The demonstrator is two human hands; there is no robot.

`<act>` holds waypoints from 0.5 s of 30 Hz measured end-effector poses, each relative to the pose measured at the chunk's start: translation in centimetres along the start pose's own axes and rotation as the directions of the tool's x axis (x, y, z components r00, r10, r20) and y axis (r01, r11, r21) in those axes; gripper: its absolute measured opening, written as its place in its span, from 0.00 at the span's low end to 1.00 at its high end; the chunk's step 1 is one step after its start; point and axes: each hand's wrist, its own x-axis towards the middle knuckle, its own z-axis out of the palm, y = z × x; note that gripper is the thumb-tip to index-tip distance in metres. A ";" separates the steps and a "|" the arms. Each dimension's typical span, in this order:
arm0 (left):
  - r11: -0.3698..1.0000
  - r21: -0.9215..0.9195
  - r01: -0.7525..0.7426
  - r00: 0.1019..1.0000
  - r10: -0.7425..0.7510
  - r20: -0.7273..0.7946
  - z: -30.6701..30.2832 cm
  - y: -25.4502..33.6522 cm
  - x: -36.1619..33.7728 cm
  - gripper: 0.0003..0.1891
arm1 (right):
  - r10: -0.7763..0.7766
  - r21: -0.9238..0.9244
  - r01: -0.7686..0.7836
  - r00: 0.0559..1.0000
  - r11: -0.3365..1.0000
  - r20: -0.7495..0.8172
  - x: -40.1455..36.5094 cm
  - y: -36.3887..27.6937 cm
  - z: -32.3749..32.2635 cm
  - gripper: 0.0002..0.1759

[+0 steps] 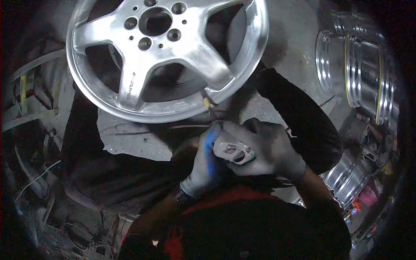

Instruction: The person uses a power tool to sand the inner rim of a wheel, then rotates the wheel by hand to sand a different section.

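Observation:
Both my hands wear grey-white gloves and are closed around a power tool (234, 152) with a rounded light-grey end and dark openings. My left hand (201, 162) wraps its left side, where a blue strip shows. My right hand (275, 149) grips it from the right, hiding most of the body. Beyond my fingers, a small yellow tip (206, 102) shows at the lower rim of a silver alloy wheel (169, 56). That wheel faces up in front of me, with broad shiny spokes, bolt holes around the hub and AMG lettering on one spoke.
My bent legs (299, 108) lie on either side of the grey floor (130, 138). Several polished wheel rims (355, 65) stand at the right, with another rim (346, 177) lower down. A frame-like object (39, 86) and cables (39, 180) are at the left.

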 end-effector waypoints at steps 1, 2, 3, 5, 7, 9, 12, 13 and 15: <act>1.000 -0.003 0.006 1.000 -0.006 0.004 0.4 -0.1 0.3 0.23 | 0.019 0.029 -0.018 0.999 0.999 -0.047 -0.2 0.1 -0.2 0.46; 1.000 0.016 0.001 1.000 -0.001 0.006 0.8 -0.2 0.5 0.23 | 0.038 0.059 -0.033 0.995 0.998 -0.093 -0.3 0.2 -0.3 0.47; 0.999 0.035 -0.006 1.000 0.006 0.007 1.1 -0.3 0.7 0.24 | 0.042 0.055 -0.037 0.995 0.998 -0.091 -0.3 0.2 -0.4 0.47; 0.999 0.049 -0.019 1.000 0.019 -0.004 0.5 -0.2 0.4 0.24 | 0.017 0.069 -0.012 0.997 0.998 -0.074 0.2 -0.1 -0.4 0.48; 0.997 0.069 -0.034 0.999 0.036 -0.022 0.1 0.3 0.0 0.24 | -0.010 0.065 0.014 0.998 0.998 -0.063 0.8 -0.2 0.3 0.48; 0.983 0.154 -0.100 0.995 0.101 -0.003 0.3 0.9 -0.4 0.26 | -0.032 0.055 0.035 0.998 0.998 -0.052 1.0 -0.2 0.5 0.48; 0.982 0.175 -0.070 0.993 0.084 -0.077 1.4 0.9 -0.1 0.28 | -0.035 0.102 0.046 0.994 0.994 -0.108 1.0 -0.3 0.1 0.49; 0.983 0.171 -0.068 0.994 0.082 -0.075 1.3 0.6 0.3 0.28 | 0.021 0.100 -0.013 0.996 0.995 -0.085 0.7 -0.1 -0.3 0.49; 0.968 0.243 -0.065 0.989 0.095 -0.116 0.7 0.1 1.0 0.29 | 0.078 0.096 -0.072 0.995 0.993 -0.062 0.5 0.0 -0.6 0.49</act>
